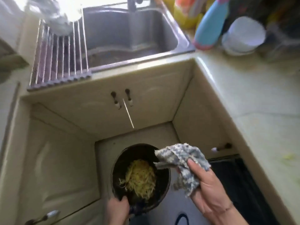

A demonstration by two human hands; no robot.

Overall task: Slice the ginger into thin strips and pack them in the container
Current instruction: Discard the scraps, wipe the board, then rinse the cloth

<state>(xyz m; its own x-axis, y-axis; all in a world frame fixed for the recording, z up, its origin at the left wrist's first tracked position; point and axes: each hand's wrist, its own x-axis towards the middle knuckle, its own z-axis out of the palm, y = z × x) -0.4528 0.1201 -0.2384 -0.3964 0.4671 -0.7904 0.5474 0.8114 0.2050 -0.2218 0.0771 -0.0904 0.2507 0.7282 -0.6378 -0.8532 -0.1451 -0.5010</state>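
A dark round bowl [129,153] is held low in front of the cabinets, above the floor. Inside it lies a heap of pale yellow ginger strips [140,177]. My left hand [117,210] grips the bowl's near rim, thumb inside the edge. My right hand [209,194] holds a crumpled blue-grey patterned cloth [181,161] just right of the bowl, and the cloth's end reaches over the bowl's right rim.
A steel sink [178,39] sits ahead, with a roll-up drying rack [60,65] over its left side. The counter [259,103] runs along the right, carrying a blue bottle [209,25] and white bowl [243,36]. Cabinet doors [97,111] surround the corner below.
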